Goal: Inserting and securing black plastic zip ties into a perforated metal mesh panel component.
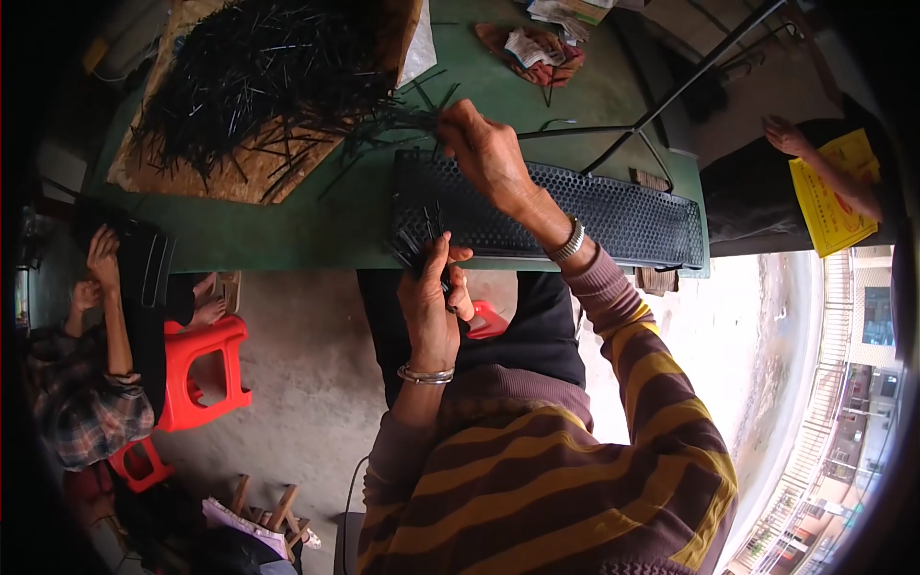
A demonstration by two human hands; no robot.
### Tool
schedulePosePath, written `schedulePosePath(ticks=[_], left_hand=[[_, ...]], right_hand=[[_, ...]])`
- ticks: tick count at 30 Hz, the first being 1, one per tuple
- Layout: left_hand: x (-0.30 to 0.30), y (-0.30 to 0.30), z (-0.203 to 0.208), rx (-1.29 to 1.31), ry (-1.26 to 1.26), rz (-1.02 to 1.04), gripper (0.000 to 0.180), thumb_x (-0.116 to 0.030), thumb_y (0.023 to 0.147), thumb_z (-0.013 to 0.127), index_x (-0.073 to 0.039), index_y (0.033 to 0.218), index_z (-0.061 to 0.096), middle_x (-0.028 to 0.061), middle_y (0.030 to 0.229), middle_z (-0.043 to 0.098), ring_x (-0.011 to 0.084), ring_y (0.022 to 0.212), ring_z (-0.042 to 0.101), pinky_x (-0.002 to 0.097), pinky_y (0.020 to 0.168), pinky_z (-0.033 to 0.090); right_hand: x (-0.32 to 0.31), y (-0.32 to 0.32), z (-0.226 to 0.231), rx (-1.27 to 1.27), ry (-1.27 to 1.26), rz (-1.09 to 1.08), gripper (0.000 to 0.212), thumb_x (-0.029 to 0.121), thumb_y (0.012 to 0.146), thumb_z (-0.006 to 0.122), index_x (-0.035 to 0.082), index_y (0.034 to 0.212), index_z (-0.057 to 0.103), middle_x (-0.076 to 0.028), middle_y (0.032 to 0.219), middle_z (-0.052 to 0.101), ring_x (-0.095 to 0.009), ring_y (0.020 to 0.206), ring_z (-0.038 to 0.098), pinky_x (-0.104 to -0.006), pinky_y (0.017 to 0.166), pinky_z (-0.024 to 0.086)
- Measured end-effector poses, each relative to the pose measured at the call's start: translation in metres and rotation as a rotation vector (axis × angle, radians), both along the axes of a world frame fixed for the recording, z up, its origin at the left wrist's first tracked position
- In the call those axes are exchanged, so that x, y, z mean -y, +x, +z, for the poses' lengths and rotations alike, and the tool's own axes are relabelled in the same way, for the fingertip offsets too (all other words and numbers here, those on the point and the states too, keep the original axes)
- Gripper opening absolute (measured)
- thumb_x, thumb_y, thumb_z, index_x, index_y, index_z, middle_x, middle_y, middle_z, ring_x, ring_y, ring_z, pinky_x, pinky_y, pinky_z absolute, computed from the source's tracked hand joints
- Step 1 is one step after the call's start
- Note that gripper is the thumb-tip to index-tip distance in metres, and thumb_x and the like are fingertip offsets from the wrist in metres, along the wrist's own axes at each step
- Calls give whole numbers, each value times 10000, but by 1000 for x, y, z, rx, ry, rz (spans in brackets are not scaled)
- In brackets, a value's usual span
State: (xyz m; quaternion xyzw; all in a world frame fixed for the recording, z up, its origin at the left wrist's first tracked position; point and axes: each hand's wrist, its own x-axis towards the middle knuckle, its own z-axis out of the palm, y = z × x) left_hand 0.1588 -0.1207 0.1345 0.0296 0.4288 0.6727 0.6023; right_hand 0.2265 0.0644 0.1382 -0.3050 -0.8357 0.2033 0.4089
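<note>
My left hand (429,307) is closed around a small bundle of thin black strips (414,235), which stand up past the fingers at the table's near edge. Farther forward, my right hand (489,158) is pinched at the fringe of loose black strips (407,120); its fingertips meet their ends, though exactly how many it grips is hidden. A long black panel (604,216) full of small round holes lies under my right wrist, along the front of the table. To the left rises a large heap of the same black strips (259,81) on a brown board (273,177).
On the green table (335,225), a reddish cloth bundle (532,53) and papers lie at the back. A thin black metal frame (632,129) crosses at right. Another person's hands (103,259) are at left, near a red stool (206,374); another person's hand (788,136) is at right.
</note>
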Motion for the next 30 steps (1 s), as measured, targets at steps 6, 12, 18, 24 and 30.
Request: schedulePosePath(ticks=[6,12,18,24,30], left_hand=[[-3,4,0,-7,-23,12,278,-310,947,666,-43,871,666,-19,627,505,40,407,323,218,369,216],[1,1,-3,-2,-11,-35,255,-305,949,663,-59,883,672,-16,654,529,37,414,333,215,366,221],[1,2,5,-4,-13,-28,268,-308,948,665,-44,906,673,-11,661,534,33,426,357,212,373,206],[0,3,6,42,-5,-37,252,-286,944,673,-35,926,670,22,723,611,37,432,369,212,377,206],[2,0,0,24,16,8,237,-261,925,699,-28,963,680,49,788,662,42,452,396,205,401,257]], right_hand=[[1,0,6,-17,-113,66,68,46,924,613,34,967,561,-77,717,636,-179,651,677,-303,589,521],[-3,-3,9,25,-153,195,67,49,921,610,42,981,582,-79,712,636,-183,658,676,-316,585,518],[-10,-9,-13,119,-70,110,63,86,917,612,52,966,589,-98,698,620,-227,653,665,-334,590,510],[-14,-3,-37,195,193,-22,163,200,928,630,40,929,662,-92,700,633,-187,642,638,-319,598,511],[41,33,38,157,-865,414,253,229,952,633,-18,911,667,-38,782,661,-108,683,621,-288,632,520]])
